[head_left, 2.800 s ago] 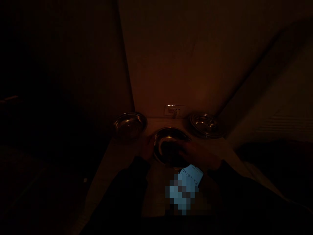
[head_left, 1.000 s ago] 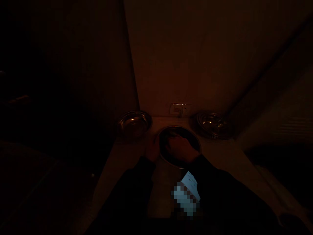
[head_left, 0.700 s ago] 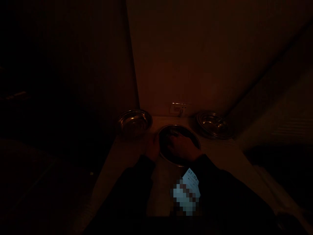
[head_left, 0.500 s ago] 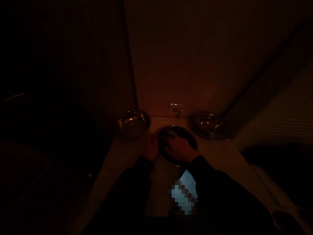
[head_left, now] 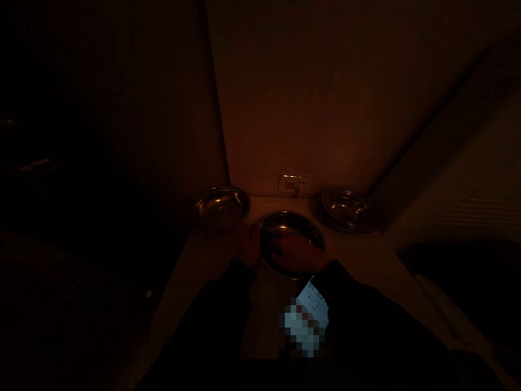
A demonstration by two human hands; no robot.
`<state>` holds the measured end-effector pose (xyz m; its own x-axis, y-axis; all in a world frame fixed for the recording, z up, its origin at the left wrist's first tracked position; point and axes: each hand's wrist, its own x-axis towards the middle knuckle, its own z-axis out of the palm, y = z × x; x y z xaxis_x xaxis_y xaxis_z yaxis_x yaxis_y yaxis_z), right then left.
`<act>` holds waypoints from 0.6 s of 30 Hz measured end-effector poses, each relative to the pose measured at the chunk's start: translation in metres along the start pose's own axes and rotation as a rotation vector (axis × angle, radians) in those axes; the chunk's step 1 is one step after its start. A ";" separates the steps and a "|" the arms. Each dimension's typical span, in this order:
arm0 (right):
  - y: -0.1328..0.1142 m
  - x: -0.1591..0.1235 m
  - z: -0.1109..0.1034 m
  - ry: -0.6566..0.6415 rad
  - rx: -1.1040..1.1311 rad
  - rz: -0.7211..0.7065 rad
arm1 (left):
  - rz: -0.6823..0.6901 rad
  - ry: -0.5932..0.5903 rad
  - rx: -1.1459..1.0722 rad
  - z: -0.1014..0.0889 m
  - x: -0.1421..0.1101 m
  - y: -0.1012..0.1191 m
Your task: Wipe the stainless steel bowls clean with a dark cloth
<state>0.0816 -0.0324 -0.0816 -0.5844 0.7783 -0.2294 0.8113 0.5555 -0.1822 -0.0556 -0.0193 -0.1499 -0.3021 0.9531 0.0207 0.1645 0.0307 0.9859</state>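
The scene is very dark. A round steel plate (head_left: 291,225) lies on a pale counter (head_left: 203,271) in front of me. My left hand (head_left: 248,247) grips the plate's left rim. My right hand (head_left: 295,255) rests inside the plate on its near half, fingers bent; whether it holds anything is hidden by the dark. Dark sleeves cover both arms.
Another steel plate (head_left: 222,205) sits at the back left, and a stack of steel plates (head_left: 345,208) at the back right. A wall socket (head_left: 293,184) is on the wall behind. A lit phone screen (head_left: 311,307) glows near my right forearm.
My right hand has drawn back from the far part of the plate toward its near edge. My left hand has stayed on the left rim.
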 end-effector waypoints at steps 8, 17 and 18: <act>-0.004 0.001 -0.002 -0.036 0.033 -0.047 | -0.027 0.015 0.037 -0.003 -0.002 0.006; -0.006 -0.005 -0.004 -0.072 0.078 -0.147 | -0.038 -0.008 0.025 -0.005 -0.006 0.019; -0.007 -0.006 -0.004 -0.072 0.081 -0.151 | -0.039 -0.019 0.027 -0.006 -0.006 0.020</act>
<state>0.0797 -0.0402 -0.0753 -0.7016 0.6629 -0.2614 0.7120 0.6371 -0.2953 -0.0558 -0.0265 -0.1296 -0.2912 0.9564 -0.0205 0.1789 0.0755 0.9810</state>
